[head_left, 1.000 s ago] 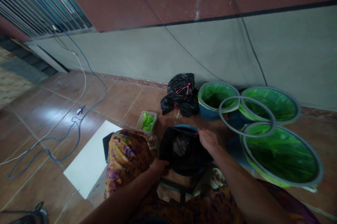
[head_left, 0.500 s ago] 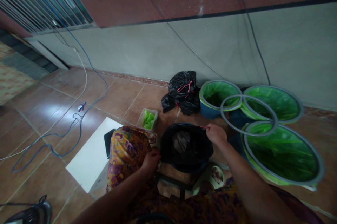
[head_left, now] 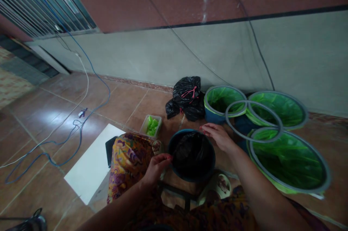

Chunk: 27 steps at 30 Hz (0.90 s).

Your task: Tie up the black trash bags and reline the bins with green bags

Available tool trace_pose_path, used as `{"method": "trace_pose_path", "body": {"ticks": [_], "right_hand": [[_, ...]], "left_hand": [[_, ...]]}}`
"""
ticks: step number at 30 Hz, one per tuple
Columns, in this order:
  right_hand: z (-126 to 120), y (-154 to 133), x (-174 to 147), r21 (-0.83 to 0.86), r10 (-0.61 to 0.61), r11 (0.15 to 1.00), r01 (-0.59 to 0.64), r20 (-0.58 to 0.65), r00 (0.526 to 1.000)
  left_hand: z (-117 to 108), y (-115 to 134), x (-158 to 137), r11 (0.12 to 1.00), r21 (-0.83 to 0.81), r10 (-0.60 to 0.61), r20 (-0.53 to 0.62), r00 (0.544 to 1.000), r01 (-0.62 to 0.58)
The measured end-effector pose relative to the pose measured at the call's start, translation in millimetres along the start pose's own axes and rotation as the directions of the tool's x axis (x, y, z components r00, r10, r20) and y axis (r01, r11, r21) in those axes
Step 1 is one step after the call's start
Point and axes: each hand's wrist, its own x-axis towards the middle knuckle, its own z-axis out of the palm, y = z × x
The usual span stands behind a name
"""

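A small blue bin (head_left: 193, 179) stands on the floor between my feet. Inside it, a black garbage bag (head_left: 190, 149) lies slumped below the rim. My left hand (head_left: 157, 167) is at the bin's left rim, fingertips pressed together; whether they hold anything is too small to tell. Over the far right rim, my right hand (head_left: 217, 136) has its fingers stretched out and holds nothing visible. Red spots show at the fingertips of both hands. A plastic tub (head_left: 144, 126) of bright green pieces (head_left: 152, 126) sits beyond my left knee.
Tied black bags (head_left: 187, 97) with pink drawstrings lean near the wall. Right of them stand three blue bins with green liners (head_left: 288, 156), a loose grey ring (head_left: 254, 139) lying across them. A white board (head_left: 89, 169) and blue cable (head_left: 81, 137) lie on the left.
The black bag has dropped from around the rim into the bin, baring the blue rim. My right hand has let go of the pink drawstring, and both hands have moved slightly inward.
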Motion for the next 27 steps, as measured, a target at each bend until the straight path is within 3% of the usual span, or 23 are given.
{"method": "trace_pose_path", "body": {"ticks": [4,8,12,16,20,23,27], "right_hand": [[-1,-14,-8,0.005,0.033,0.999,-0.033,-0.101,0.994],[0,-30,-16,0.133,-0.025,0.991,0.013,0.088,0.996],[1,-48,-27,0.130,0.002,0.991,-0.013,0.088,0.996],[0,-61,-35,0.236,-0.123,0.970,0.055,0.284,0.951],[3,-62,-34,0.089,-0.092,0.993,0.081,0.129,0.987],[7,-57,-31,0.037,-0.120,0.993,0.115,0.202,0.972],[15,-47,-30,-0.039,-0.064,0.996,0.076,0.246,0.967]], "left_hand": [[8,11,-2,1.000,-0.023,0.013,0.035,0.999,-0.012],[9,17,-1,1.000,-0.002,0.000,0.070,0.998,0.000],[10,20,-1,0.999,0.044,0.001,0.079,0.997,-0.005],[13,21,-1,0.991,0.131,0.019,0.116,0.993,-0.034],[17,22,0,0.971,0.224,0.065,0.117,0.991,-0.090],[23,30,1,0.975,0.206,0.057,0.105,0.993,-0.078],[39,58,2,0.988,0.113,0.086,0.133,0.987,-0.101]]}}
